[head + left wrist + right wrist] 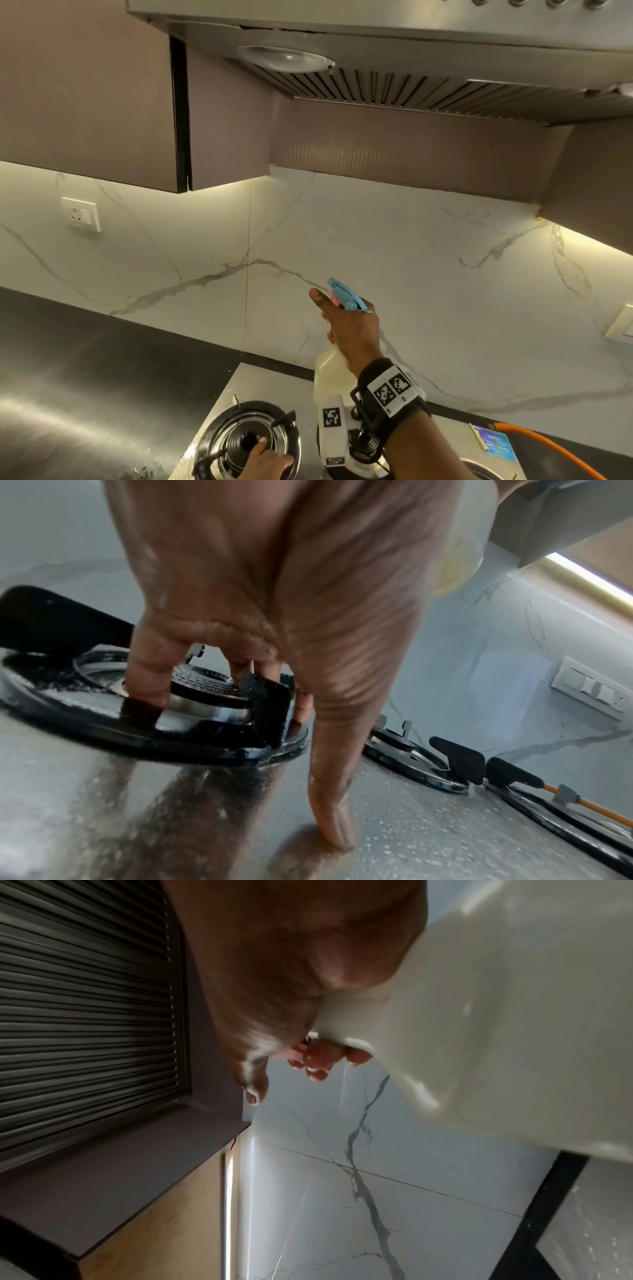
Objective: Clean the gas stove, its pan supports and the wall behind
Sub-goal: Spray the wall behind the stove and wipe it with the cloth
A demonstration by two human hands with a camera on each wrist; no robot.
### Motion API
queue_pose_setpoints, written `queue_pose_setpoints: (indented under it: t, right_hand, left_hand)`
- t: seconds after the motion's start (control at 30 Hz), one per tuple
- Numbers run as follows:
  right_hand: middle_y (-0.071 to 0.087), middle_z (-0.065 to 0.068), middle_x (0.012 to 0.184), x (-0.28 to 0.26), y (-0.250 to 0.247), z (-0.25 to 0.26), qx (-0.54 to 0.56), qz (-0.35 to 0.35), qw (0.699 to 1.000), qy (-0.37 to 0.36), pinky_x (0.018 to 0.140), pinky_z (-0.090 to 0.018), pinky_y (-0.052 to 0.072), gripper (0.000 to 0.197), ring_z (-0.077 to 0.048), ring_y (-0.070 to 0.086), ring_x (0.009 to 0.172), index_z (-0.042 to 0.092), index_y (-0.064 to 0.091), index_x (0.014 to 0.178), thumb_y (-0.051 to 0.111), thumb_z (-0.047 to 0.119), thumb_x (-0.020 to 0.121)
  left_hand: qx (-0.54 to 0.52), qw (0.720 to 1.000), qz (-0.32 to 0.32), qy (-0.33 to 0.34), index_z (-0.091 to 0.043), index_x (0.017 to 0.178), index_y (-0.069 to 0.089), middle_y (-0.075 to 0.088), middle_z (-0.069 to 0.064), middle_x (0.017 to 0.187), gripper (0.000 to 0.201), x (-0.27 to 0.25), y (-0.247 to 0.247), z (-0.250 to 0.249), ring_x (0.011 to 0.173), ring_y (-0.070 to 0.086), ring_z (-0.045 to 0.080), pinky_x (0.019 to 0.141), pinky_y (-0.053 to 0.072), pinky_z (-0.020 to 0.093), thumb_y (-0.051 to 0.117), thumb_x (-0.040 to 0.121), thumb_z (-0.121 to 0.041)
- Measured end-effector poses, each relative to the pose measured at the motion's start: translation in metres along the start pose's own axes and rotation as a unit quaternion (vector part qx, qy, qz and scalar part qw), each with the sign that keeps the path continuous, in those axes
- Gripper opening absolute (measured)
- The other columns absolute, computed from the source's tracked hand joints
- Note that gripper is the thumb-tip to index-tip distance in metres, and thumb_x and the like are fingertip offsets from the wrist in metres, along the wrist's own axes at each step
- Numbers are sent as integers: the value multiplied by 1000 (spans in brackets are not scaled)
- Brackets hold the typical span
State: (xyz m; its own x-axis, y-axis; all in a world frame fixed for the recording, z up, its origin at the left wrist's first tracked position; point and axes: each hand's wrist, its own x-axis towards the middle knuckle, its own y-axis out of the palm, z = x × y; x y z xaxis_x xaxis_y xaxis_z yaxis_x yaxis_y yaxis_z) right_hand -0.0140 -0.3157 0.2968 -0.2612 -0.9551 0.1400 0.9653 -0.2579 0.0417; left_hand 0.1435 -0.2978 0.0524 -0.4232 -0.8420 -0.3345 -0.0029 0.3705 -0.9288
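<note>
Both hands are busy at the gas stove [239, 387]. Nearest, the left hand [265, 460] leans on its left burner: in the left wrist view its fingers [145, 674] reach down among the prongs of the black pan support [267, 710] beside the burner cap [202, 681], and the thumb presses flat on the wet steel top. That hand is spread and bracing, gripping nothing that I can see. Above the stove's middle, the right hand [352, 329] wraps the neck of a white spray bottle [330, 380], forefinger stretched beside the blue nozzle [346, 294], which points at the marble wall [428, 274] behind the stove.

The stove top looks beaded with liquid, so the bracing hand could slide and knock the pan support askew. Mist aimed high may drift left of the stove to the wall socket [80, 214], or right toward the switch plate [592, 687], where moisture is unwelcome. Runoff down the marble would likely pool behind the stove, near the orange gas hose [541, 445] on its right
</note>
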Motion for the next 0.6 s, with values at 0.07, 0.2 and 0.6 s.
queue_pose_setpoints:
  t: [0.07, 0.2, 0.6]
  right_hand:
    - [71, -12, 103, -1, -5, -10, -4, -6, 1000, 3, 63, -25, 56, 40, -17, 61, 76, 31, 61, 102, 89, 49, 79]
    - [70, -13, 103, -3, -14, -43, -36, 10, 999, 13, 56, -19, 52, 54, -15, 59, 72, 20, 64, 114, 86, 55, 79]
    - [71, -5, 91, -31, -37, -120, -111, 5, 980, 167, 57, -21, 55, 55, -13, 64, 68, 20, 61, 112, 90, 50, 77]
  left_hand:
    - [23, 1000, 6, 0, -15, 149, 47, 46, 6, 158, 40, 3, 0, 0, 154, 29, 23, 129, 4, 46, 36, 111, -19]
    - [30, 999, 14, 3, -20, 151, 47, 42, 5, 161, 43, 2, 4, -1, 157, 20, 27, 127, 0, 49, 46, 108, -18]
    - [-132, 988, -71, -38, -36, 155, 39, 34, -9, 165, 52, -29, 10, -6, 160, 2, 22, 128, 5, 56, 51, 107, -21]
